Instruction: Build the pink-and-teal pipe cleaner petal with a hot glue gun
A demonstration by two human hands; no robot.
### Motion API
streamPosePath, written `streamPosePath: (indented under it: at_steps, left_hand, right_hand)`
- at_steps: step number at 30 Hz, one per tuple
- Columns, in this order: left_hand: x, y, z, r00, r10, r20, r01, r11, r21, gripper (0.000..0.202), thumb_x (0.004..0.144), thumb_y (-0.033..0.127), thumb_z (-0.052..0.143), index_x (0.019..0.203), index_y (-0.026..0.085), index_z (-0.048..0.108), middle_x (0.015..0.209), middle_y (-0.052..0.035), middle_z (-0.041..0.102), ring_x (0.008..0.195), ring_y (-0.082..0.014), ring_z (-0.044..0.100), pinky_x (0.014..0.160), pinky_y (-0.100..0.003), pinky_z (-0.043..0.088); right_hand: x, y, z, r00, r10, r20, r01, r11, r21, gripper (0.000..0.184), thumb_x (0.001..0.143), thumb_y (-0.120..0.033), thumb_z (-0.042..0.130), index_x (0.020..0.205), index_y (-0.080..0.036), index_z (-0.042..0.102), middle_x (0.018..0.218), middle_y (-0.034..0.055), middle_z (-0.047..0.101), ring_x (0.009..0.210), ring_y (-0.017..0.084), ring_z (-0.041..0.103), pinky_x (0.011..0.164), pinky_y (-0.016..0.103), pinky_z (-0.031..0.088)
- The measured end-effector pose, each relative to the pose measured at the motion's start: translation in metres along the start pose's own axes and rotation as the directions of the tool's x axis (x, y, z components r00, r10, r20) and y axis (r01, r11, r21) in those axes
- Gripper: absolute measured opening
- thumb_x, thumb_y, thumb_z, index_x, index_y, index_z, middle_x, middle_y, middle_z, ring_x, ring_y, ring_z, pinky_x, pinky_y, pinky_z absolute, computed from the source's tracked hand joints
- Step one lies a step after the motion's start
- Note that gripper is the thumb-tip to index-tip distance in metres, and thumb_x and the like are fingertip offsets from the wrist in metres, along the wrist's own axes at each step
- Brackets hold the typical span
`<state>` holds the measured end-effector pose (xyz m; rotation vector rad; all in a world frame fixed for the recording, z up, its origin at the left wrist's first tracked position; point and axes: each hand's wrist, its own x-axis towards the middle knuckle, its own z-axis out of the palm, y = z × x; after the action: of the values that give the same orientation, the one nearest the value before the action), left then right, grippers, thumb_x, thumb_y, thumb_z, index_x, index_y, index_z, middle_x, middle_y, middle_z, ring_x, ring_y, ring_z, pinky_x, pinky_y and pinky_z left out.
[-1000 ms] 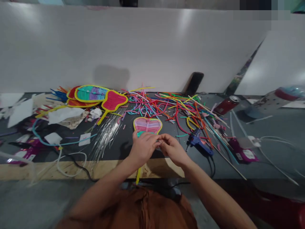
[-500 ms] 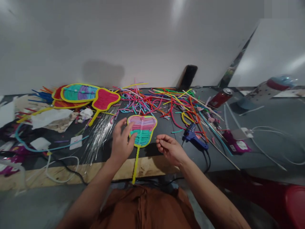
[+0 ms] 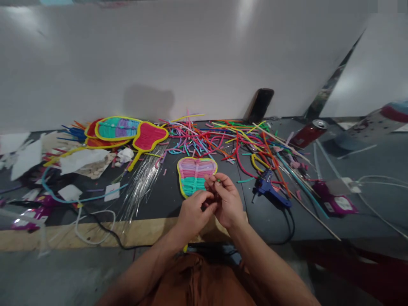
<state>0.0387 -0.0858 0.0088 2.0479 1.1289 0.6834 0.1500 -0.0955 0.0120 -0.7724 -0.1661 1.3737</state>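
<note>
Both hands meet over the lower right part of a fan-shaped pipe-cleaner piece (image 3: 194, 172), pink and lilac above, teal below, with a yellow rim. My left hand (image 3: 196, 212) is closed, its fingertips pinched together against the right fingers. With thumb and fingers pressed together, my right hand (image 3: 228, 199) has something tiny and greenish at its fingertips, too small to name. The hands cover most of the piece's yellow handle. To the right, a blue hot glue gun (image 3: 269, 189) lies on the dark table.
Loose pipe cleaners (image 3: 207, 140) lie heaped along the wall. More finished pieces (image 3: 149, 137) are stacked at left, beside clear shiny strands (image 3: 140, 187). A phone (image 3: 261, 105) leans on the wall; a red can (image 3: 309, 134) and a bottle (image 3: 372, 125) stand right.
My left hand has moved right, off the piece's left side, and joined my right hand, its fingers closing. The whole view has shifted slightly.
</note>
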Motion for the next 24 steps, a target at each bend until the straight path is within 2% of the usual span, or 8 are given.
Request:
streamPosePath:
  at_steps: [6, 10, 12, 15, 17, 19, 22, 24]
  left_hand:
    - [0.006, -0.003, -0.011, 0.995, 0.028, 0.094, -0.039, 0.992, 0.124, 0.013, 0.087, 0.023, 0.050, 0.083, 0.018, 0.062, 0.080, -0.0013, 0.065, 0.074, -0.0142, 0.060, 0.067, -0.024, 0.044]
    - [0.009, -0.003, -0.028, 0.988, 0.001, 0.155, -0.025, 0.987, 0.156, 0.022, 0.092, 0.032, 0.043, 0.089, 0.020, 0.061, 0.083, -0.0008, 0.067, 0.077, -0.0150, 0.061, 0.069, -0.024, 0.043]
    - [0.012, -0.004, -0.036, 0.983, -0.023, 0.181, -0.006, 0.988, 0.155, 0.024, 0.093, 0.034, 0.041, 0.091, 0.021, 0.061, 0.081, -0.0002, 0.067, 0.076, -0.0151, 0.061, 0.068, -0.024, 0.042]
    - [0.017, -0.008, -0.044, 0.977, -0.022, 0.211, -0.017, 0.983, 0.180, 0.025, 0.093, 0.033, 0.040, 0.091, 0.021, 0.061, 0.082, -0.0004, 0.067, 0.075, -0.0157, 0.061, 0.068, -0.025, 0.041]
    - [0.021, -0.012, -0.044, 0.975, -0.001, 0.221, -0.042, 0.980, 0.192, 0.025, 0.093, 0.033, 0.040, 0.090, 0.021, 0.061, 0.083, -0.0008, 0.067, 0.075, -0.0159, 0.060, 0.067, -0.025, 0.041]
    - [0.025, -0.014, -0.042, 0.975, 0.020, 0.222, -0.065, 0.979, 0.195, 0.024, 0.092, 0.032, 0.040, 0.090, 0.020, 0.061, 0.082, -0.0015, 0.066, 0.074, -0.0162, 0.060, 0.067, -0.025, 0.041]
    - [0.031, -0.015, -0.040, 0.973, 0.030, 0.230, -0.081, 0.973, 0.216, 0.023, 0.092, 0.030, 0.039, 0.089, 0.020, 0.060, 0.082, -0.0023, 0.066, 0.074, -0.0165, 0.059, 0.066, -0.025, 0.040]
    - [0.034, -0.014, -0.041, 0.971, 0.018, 0.240, -0.078, 0.966, 0.245, 0.024, 0.093, 0.031, 0.037, 0.090, 0.020, 0.059, 0.081, -0.0022, 0.065, 0.074, -0.0165, 0.059, 0.066, -0.025, 0.039]
  right_hand:
    - [0.002, 0.006, -0.002, 0.999, -0.026, 0.036, 0.027, 0.999, -0.023, 0.026, 0.066, -0.027, 0.079, 0.086, -0.026, 0.062, 0.087, -0.0030, 0.069, 0.094, 0.014, 0.066, 0.088, 0.028, 0.049]
    - [0.007, -0.012, -0.015, 0.989, -0.104, 0.109, 0.134, 0.939, -0.317, 0.030, 0.081, -0.044, 0.064, 0.107, -0.028, 0.060, 0.113, 0.0038, 0.066, 0.103, 0.018, 0.062, 0.088, 0.034, 0.050]
    - [0.008, -0.027, -0.023, 0.957, -0.235, 0.170, 0.290, 0.774, -0.562, 0.032, 0.085, -0.043, 0.059, 0.114, -0.029, 0.059, 0.123, 0.0058, 0.060, 0.106, 0.019, 0.059, 0.085, 0.034, 0.050]
    - [0.008, -0.044, -0.030, 0.856, -0.359, 0.372, 0.504, 0.415, -0.758, 0.029, 0.086, -0.033, 0.059, 0.115, -0.029, 0.062, 0.128, 0.0079, 0.056, 0.103, 0.020, 0.059, 0.084, 0.034, 0.050]
    - [0.010, -0.045, -0.030, 0.808, -0.266, 0.525, 0.586, 0.277, -0.762, 0.031, 0.086, -0.027, 0.058, 0.117, -0.029, 0.063, 0.130, 0.0085, 0.055, 0.103, 0.020, 0.060, 0.085, 0.035, 0.049]
    - [0.013, -0.039, -0.028, 0.768, -0.126, 0.627, 0.638, 0.216, -0.739, 0.033, 0.085, -0.023, 0.057, 0.117, -0.030, 0.064, 0.124, 0.0077, 0.060, 0.103, 0.021, 0.061, 0.086, 0.035, 0.049]
    - [0.021, -0.030, -0.025, 0.748, -0.036, 0.663, 0.662, 0.112, -0.741, 0.025, 0.088, -0.024, 0.054, 0.108, -0.029, 0.068, 0.102, 0.0062, 0.070, 0.094, 0.021, 0.065, 0.082, 0.033, 0.049]
    - [0.027, -0.029, -0.024, 0.747, -0.006, 0.665, 0.665, -0.011, -0.747, 0.020, 0.090, -0.025, 0.052, 0.099, -0.026, 0.069, 0.091, 0.0065, 0.071, 0.084, 0.020, 0.065, 0.076, 0.031, 0.049]
